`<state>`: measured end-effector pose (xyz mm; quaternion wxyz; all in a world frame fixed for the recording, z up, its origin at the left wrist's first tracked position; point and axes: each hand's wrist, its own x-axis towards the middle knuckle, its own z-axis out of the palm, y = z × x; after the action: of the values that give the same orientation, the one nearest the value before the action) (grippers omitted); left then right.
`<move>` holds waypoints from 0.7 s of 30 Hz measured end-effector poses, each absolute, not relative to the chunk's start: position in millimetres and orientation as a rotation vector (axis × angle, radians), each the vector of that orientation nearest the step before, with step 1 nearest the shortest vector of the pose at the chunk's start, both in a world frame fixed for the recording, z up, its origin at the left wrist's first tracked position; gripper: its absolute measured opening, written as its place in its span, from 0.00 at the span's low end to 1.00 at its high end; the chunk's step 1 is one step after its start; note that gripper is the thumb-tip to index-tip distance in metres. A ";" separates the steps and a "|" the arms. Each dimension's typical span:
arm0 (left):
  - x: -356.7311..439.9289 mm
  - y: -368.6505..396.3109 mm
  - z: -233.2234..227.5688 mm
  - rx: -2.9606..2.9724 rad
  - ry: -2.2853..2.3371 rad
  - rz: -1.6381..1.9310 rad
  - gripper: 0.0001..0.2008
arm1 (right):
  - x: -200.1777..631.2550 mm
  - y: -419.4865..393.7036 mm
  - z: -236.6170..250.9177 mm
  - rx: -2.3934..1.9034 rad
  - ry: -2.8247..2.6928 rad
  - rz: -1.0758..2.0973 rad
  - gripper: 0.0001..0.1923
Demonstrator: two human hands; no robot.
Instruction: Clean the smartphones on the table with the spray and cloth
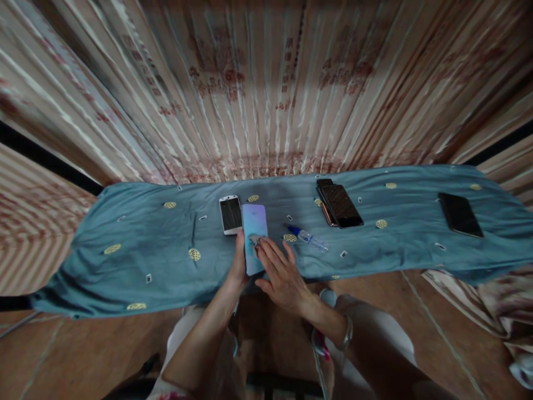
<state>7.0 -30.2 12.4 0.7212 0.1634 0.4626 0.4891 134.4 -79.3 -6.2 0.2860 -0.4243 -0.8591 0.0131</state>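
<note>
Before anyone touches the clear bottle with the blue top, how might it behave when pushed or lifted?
The clear bottle lies on its side and looks rounded, so it may roll if pushed sideways. Wrinkles in the blue-green cloth beneath might slow it. Its small, see-through body suggests it is probably light, though its contents are unclear.
</note>
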 end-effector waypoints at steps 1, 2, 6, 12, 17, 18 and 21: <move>9.9 -30.9 10.0 0.366 1.039 1.082 0.30 | 136.3 -76.7 -5.7 -1.145 -2.289 0.039 0.32; 12.6 -31.7 8.1 0.374 1.053 1.080 0.29 | 138.1 -74.4 -5.1 -1.156 -2.284 0.048 0.32; 22.3 -37.2 5.7 0.433 1.039 1.056 0.27 | 144.5 -65.3 -1.5 -1.205 -2.266 0.086 0.34; 32.5 -45.8 7.1 0.514 0.973 0.988 0.28 | 157.7 -47.5 3.1 -1.302 -2.185 0.106 0.34; 32.7 -48.9 8.6 0.600 0.987 0.976 0.29 | 162.2 -42.3 4.9 -1.327 -2.129 0.111 0.34; 32.4 -48.9 8.7 0.619 0.996 0.972 0.29 | 160.8 -43.8 5.9 -1.316 -2.129 0.106 0.34; 32.4 -48.6 8.5 0.772 1.057 0.990 0.30 | 153.9 -51.0 9.8 -1.263 -2.167 0.096 0.36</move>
<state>32.4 -48.6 8.5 0.6817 0.3442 0.4712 0.4413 153.9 -51.0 9.8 0.3108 -0.4782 -0.8206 0.0364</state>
